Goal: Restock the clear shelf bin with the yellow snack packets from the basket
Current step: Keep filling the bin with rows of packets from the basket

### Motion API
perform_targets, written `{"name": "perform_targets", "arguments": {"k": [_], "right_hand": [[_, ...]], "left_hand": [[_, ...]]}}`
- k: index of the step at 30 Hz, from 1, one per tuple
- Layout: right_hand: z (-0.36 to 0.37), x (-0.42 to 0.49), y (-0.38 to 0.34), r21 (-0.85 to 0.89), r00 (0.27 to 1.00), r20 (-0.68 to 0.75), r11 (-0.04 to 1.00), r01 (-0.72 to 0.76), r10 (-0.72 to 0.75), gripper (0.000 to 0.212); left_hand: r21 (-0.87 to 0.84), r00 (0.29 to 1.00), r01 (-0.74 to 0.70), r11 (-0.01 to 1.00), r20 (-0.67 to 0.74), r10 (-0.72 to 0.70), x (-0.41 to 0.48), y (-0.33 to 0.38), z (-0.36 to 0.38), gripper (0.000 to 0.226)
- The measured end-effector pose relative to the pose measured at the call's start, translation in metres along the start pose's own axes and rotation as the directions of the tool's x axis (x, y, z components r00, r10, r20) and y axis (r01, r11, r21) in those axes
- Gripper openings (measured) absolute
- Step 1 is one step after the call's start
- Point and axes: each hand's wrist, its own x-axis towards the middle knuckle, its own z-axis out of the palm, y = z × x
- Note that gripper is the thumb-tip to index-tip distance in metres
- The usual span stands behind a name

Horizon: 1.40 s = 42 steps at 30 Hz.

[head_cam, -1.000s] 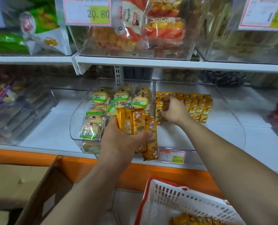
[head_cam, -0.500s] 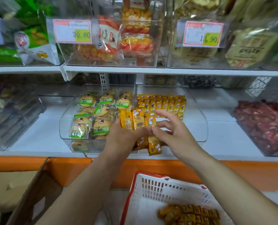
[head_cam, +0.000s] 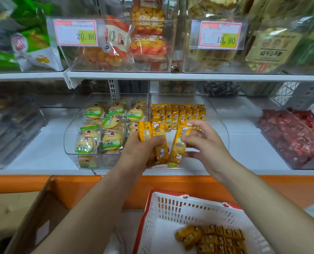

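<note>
My left hand (head_cam: 140,151) grips a bundle of yellow snack packets (head_cam: 153,133) in front of the clear shelf bin (head_cam: 223,132). My right hand (head_cam: 203,143) pinches a single yellow packet (head_cam: 180,145), held upright just right of the bundle. A row of yellow packets (head_cam: 178,113) stands at the back of the bin. More yellow packets (head_cam: 215,237) lie in the white basket (head_cam: 171,213) with a red rim, below my arms.
A neighbouring clear bin (head_cam: 72,140) to the left holds round green-labelled cakes. A bin of red packets (head_cam: 291,136) sits at the right. An open cardboard box (head_cam: 29,217) stands at lower left. Bagged snacks and price tags fill the upper shelf (head_cam: 189,77).
My right hand came back from the row in the bin to the bundle and pulled one packet free from it. The view shifted, showing more of the basket.
</note>
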Motion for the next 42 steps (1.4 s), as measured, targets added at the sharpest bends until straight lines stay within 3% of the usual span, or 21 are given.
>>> {"name": "perform_targets", "arguments": {"k": [3, 5, 11, 20, 28, 31, 34, 38, 42], "right_hand": [[-0.003, 0.034, 0.003, -0.07, 0.993, -0.107, 0.997, 0.037, -0.044, 0.04], [-0.002, 0.064, 0.008, -0.282, 0.985, -0.129, 0.957, 0.074, -0.115, 0.041], [0.007, 0.145, 0.035, -0.744, 0.979, 0.002, 0.654, 0.139, -0.206, 0.038], [0.025, 0.202, 0.068, -0.9, 0.979, -0.011, 0.428, 0.078, -0.201, 0.041], [0.021, 0.174, 0.057, -0.865, 0.971, -0.055, 0.496, 0.069, -0.231, 0.048], [0.01, 0.133, 0.038, -0.675, 0.971, -0.063, 0.726, 0.129, -0.232, 0.031], [0.005, 0.08, 0.018, -0.413, 0.983, 0.046, 0.893, 0.179, -0.176, 0.019], [-0.002, 0.03, 0.003, -0.304, 0.96, 0.249, 0.931, 0.202, -0.127, 0.029], [-0.013, 0.005, 0.005, -0.288, 0.954, 0.282, 0.939, 0.186, -0.103, 0.034]], "left_hand": [[0.004, 1.0, -0.002, 1.0, -0.001, 0.002, 0.002, -0.002, -0.006, 0.025], [0.017, 1.0, -0.017, 1.0, 0.006, 0.017, 0.004, -0.002, -0.01, 0.025], [0.029, 0.999, -0.035, 0.999, -0.003, 0.035, 0.008, -0.003, -0.023, 0.022], [0.007, 0.999, -0.034, 0.999, -0.033, 0.034, 0.019, -0.009, -0.028, 0.021], [-0.006, 0.999, 0.043, 0.999, -0.011, -0.043, 0.025, -0.015, -0.023, 0.03], [0.06, 0.998, 0.065, 0.996, 0.006, -0.065, 0.026, -0.015, -0.024, 0.04], [0.1, 0.995, 0.072, 0.992, 0.059, -0.078, 0.023, -0.012, -0.02, 0.044], [0.18, 0.979, 0.072, 0.981, 0.174, -0.104, 0.012, -0.009, -0.007, 0.046], [0.174, 0.96, 0.05, 0.984, 0.262, -0.095, 0.002, -0.008, 0.005, 0.041]]}}
